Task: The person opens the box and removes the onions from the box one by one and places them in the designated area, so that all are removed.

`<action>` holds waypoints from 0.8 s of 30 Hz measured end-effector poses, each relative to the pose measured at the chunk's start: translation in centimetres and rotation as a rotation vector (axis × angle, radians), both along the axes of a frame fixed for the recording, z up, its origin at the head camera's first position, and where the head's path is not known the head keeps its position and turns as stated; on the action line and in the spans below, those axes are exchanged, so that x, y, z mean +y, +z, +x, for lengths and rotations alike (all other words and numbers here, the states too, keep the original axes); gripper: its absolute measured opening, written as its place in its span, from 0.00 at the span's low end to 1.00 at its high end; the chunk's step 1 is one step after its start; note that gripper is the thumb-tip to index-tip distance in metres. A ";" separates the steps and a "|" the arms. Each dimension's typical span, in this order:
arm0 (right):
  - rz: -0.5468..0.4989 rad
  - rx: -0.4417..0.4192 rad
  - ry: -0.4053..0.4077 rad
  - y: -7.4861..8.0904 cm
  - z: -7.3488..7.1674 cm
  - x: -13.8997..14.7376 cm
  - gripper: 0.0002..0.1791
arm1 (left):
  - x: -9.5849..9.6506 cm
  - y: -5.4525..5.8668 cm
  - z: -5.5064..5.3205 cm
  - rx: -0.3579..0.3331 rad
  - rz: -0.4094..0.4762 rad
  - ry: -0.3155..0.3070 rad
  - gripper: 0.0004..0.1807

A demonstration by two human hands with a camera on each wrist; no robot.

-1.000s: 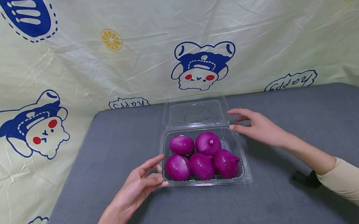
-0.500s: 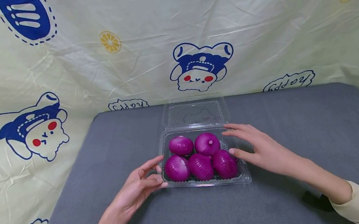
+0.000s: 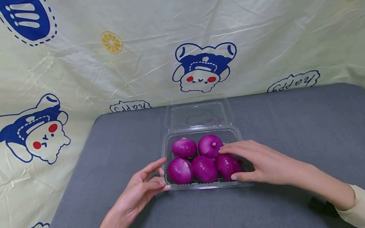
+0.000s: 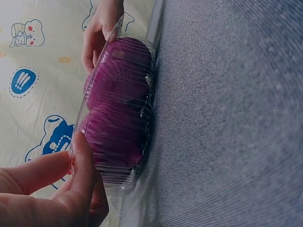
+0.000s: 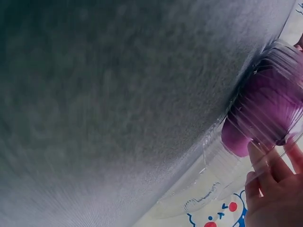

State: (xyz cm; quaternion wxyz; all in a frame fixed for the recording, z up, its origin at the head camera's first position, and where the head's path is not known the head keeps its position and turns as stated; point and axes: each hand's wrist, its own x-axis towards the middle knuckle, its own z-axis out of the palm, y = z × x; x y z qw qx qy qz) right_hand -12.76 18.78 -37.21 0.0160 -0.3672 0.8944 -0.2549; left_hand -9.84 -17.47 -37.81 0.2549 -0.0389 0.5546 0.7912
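Several red onions [image 3: 203, 169] sit in two rows in a clear plastic clamshell container [image 3: 205, 186]. My left hand [image 3: 144, 184] pinches the container's left rim between thumb and fingers; the left wrist view shows the thumb [image 4: 81, 151] against that rim. Over the right side of the container is my right hand [image 3: 265, 163], its fingers on the far side of the front right onion [image 3: 227, 166] and its thumb on the near side. Part of that onion is hidden by the hand. In the right wrist view, the fingers [image 5: 265, 163] reach over the rim at the onions.
The container's clear lid [image 3: 199, 114] is folded back behind it on the grey tabletop [image 3: 132, 133]. A pale curtain [image 3: 145, 59] with printed cartoon figures hangs behind and at the left. A dark object [image 3: 322, 205] shows by the right sleeve.
My right hand has moved from beside the lid hinge toward the front, over the rim, and its thumb and fingers have come around the front right onion. The left hand stays at the rim.
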 end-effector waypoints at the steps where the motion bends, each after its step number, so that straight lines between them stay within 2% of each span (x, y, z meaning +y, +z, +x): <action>1: 0.007 -0.006 -0.001 0.0 -0.2 0.0 0.36 | 0.0 0.0 0.0 0.000 0.000 0.000 0.37; 11: 0.054 -0.014 -0.008 -0.5 -0.9 -0.4 0.36 | 0.0 0.0 -0.1 -0.012 0.003 0.006 0.37; 19: -0.121 -0.230 0.018 -0.8 -1.6 0.1 0.33 | 0.0 0.0 0.0 -0.018 0.012 0.004 0.37; 24: -0.183 -0.307 0.026 -0.7 -1.7 0.3 0.33 | 0.0 0.0 0.0 -0.018 0.010 0.005 0.37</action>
